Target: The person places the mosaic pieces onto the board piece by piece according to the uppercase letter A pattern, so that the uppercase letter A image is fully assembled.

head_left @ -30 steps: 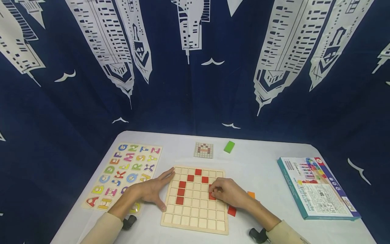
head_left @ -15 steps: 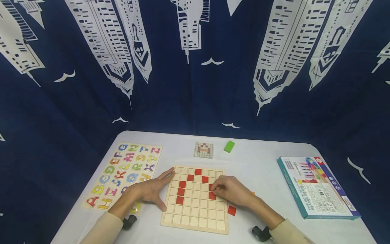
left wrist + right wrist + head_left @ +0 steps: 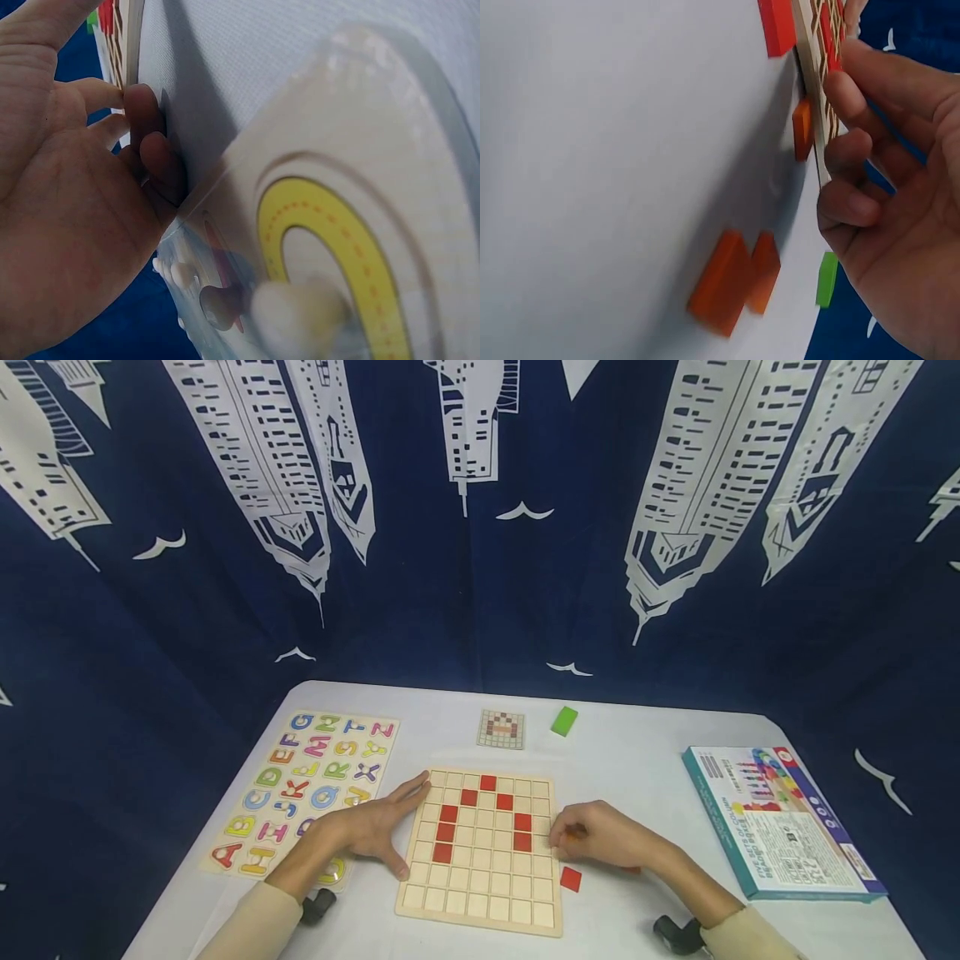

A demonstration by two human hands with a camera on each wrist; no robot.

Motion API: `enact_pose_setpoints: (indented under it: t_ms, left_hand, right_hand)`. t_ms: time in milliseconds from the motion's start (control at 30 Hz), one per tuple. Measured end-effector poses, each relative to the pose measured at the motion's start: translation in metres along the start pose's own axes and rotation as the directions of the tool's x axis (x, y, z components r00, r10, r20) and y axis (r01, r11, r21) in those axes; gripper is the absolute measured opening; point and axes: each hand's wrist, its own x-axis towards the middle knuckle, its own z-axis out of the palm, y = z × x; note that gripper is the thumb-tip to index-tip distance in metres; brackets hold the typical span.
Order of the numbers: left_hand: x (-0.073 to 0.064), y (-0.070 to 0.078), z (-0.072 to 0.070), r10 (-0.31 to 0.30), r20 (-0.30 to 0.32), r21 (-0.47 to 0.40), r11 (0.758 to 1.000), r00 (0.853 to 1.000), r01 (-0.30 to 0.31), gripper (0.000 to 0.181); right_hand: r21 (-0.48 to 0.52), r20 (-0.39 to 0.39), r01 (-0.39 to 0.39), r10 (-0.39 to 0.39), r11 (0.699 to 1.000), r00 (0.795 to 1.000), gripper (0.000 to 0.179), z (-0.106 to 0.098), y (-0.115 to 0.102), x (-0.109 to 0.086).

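Observation:
A light wooden grid board (image 3: 480, 883) lies on the white table with several red square tiles (image 3: 444, 832) in its cells, forming two slanting arms and two columns. My left hand (image 3: 371, 828) spreads its thumb and fingers along the board's left edge, touching it. Just off the board's right edge is my right hand (image 3: 603, 833), its fingers loosely bent; the right wrist view shows nothing between them. Beside the fingers are orange tiles (image 3: 721, 283), partly hidden by the hand in the head view. A loose red tile (image 3: 571, 879) lies nearer the front.
A small printed pattern card (image 3: 501, 729) and a green tile (image 3: 564, 721) lie behind the board. An alphabet puzzle board (image 3: 300, 777) with knobbed letters lies at the left, close to my left forearm. A flat box (image 3: 787, 827) lies at the right.
My right hand has left the red tiles at the board's right column and moved right, off the board. Both red tiles there now show fully. The left hand has stayed put.

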Motion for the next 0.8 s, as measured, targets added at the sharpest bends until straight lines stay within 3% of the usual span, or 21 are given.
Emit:
enact_pose_setpoints:
  t_ms: [500, 800]
  left_hand:
    - [-0.001, 0.000, 0.000, 0.007, 0.000, -0.009, 1.000, 1.000, -0.007, 0.136]
    - [0.000, -0.001, 0.000, 0.001, 0.001, -0.026, 1.000, 1.000, -0.001, 0.135]
  right_hand:
    - [0.017, 0.101, -0.052, 0.050, 0.999, 0.994, 0.020, -0.001, 0.008, -0.020]
    - [-0.055, 0.120, -0.030, 0.037, 0.998, 0.992, 0.033, 0.003, 0.003, -0.023]
